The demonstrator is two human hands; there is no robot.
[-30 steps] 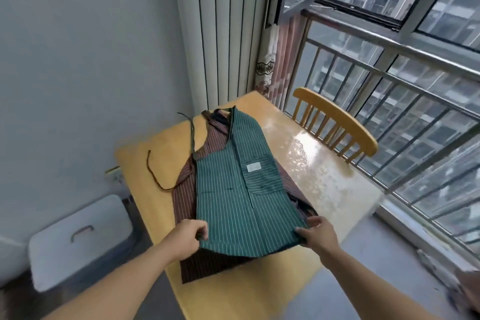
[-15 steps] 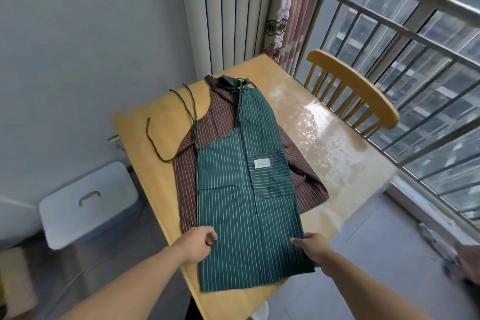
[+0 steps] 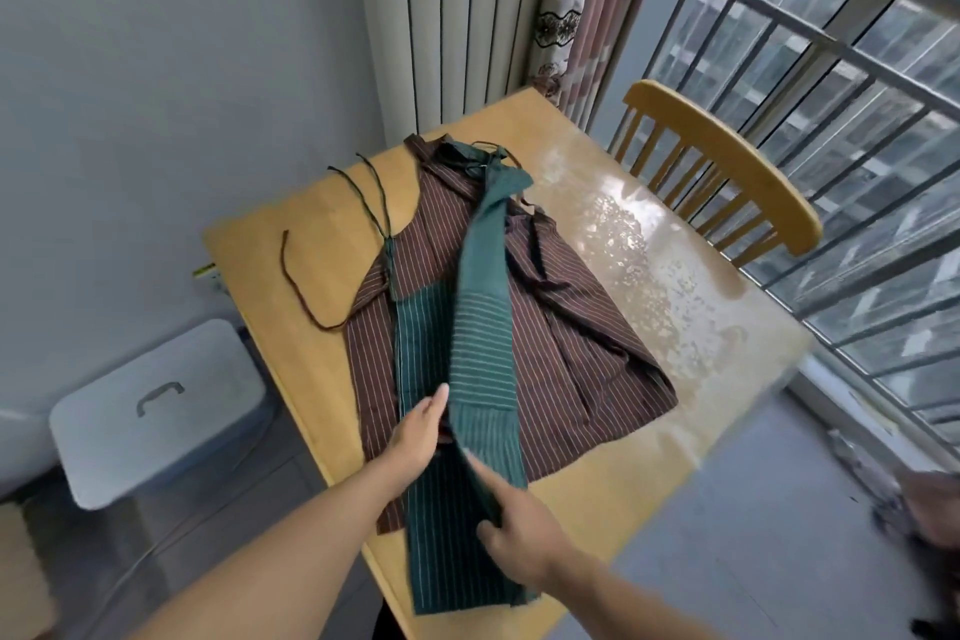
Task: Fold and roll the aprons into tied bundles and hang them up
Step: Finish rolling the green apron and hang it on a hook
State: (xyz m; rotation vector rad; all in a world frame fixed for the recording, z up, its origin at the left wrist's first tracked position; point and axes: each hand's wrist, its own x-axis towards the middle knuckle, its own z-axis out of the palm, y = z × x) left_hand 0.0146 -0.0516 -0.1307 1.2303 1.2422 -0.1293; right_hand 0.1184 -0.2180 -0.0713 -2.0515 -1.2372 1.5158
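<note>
A green striped apron (image 3: 480,327) lies lengthwise on a brown striped apron (image 3: 571,343) on the wooden table (image 3: 649,276). Its right half is lifted and folded leftward, showing the plain reverse side. My right hand (image 3: 519,530) grips the lifted right edge near the hem, at the table's near edge. My left hand (image 3: 421,431) lies flat with straight fingers on the apron's left half, beside the fold. Green ties (image 3: 363,187) and a brown tie (image 3: 298,286) trail over the table's left side.
A wooden chair (image 3: 727,172) stands at the table's right, in front of a railed window (image 3: 831,94). A white lidded box (image 3: 156,405) sits on the floor at left. A radiator (image 3: 457,16) and curtain (image 3: 576,16) are behind the table.
The green apron was pulled toward me, then my right hand lifted its right edge and swung it leftward over the middle. My left hand opened and now presses flat on the cloth.
</note>
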